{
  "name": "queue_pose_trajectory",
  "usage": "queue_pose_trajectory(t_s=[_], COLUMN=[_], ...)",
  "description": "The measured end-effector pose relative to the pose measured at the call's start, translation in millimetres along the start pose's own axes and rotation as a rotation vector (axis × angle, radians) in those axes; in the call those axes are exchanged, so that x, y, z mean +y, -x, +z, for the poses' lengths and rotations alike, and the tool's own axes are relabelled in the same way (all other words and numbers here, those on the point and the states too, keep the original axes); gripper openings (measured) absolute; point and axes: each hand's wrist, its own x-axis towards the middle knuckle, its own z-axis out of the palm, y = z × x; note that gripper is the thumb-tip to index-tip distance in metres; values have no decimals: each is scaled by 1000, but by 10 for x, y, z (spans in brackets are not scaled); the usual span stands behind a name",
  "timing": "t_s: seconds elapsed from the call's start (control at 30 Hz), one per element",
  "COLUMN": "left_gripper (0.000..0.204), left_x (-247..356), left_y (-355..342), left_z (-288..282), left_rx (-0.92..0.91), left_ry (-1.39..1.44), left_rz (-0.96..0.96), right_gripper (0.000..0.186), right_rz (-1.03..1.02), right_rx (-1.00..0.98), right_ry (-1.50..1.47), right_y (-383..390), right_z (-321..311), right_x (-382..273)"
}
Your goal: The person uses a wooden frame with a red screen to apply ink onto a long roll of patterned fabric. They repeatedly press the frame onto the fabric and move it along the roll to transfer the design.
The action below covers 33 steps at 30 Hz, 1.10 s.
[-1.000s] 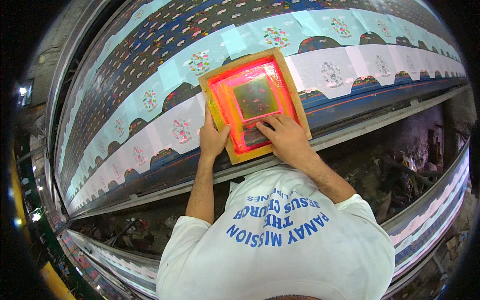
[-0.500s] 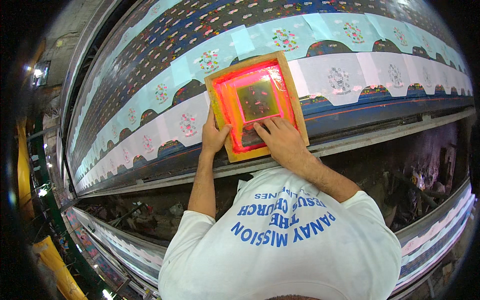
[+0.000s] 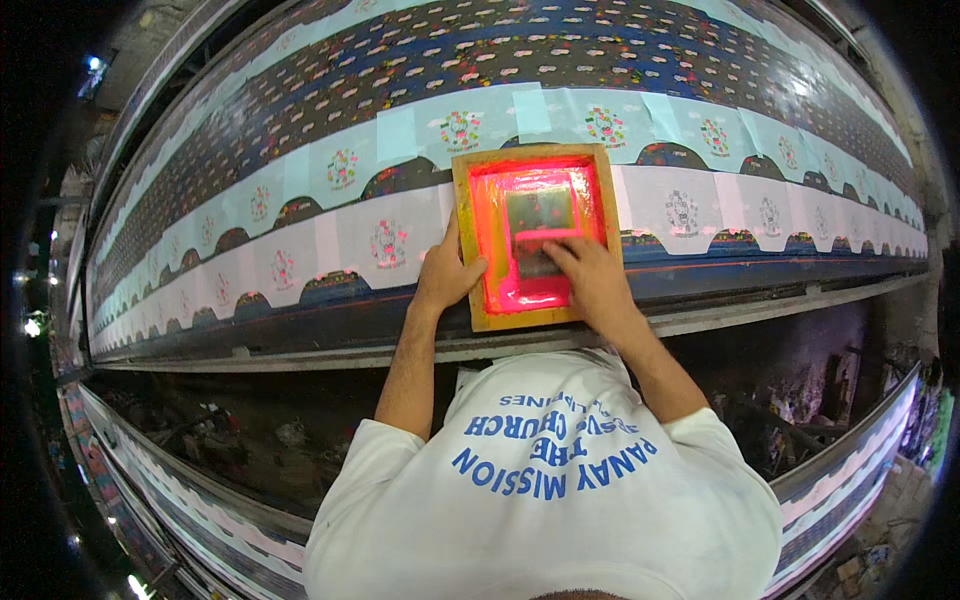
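A wooden-framed printing screen lies over the near strip of pale fabric, its inside smeared with bright pink and orange ink. Around its left side rail my left hand is closed, with the thumb on top of the wood. Inside the frame, my right hand grips a flat dark squeegee with a pink inked edge. That edge rests across the lower part of the dark mesh window. The fabric directly under the screen is hidden.
Pale pink pieces with printed motifs run along the long table, and light blue printed pieces form a row behind them. A metal rail edges the table in front of me. Behind me stands another table with similar strips.
The squeegee has slid a little farther up the mesh, covering more of the window. My view has turned, so the screen looks straighter and sits lower and more to the right.
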Motion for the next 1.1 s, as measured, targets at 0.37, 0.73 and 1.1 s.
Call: queue_pose_trajectory(t_s=[0.37, 0.73, 1.1], left_gripper=[108, 111, 116], left_x=[-27, -166, -52], left_y=[6, -18, 14], left_z=[-49, 11, -84], left_rx=[-31, -62, -116], left_ry=[56, 6, 0], left_rz=[-70, -119, -154], right_gripper=[42, 40, 64], right_rz=[1, 74, 211], right_rx=[-83, -193, -109], right_ry=[-120, -12, -16], right_y=[-1065, -896, 30], right_z=[-199, -140, -20], right_x=[555, 192, -442])
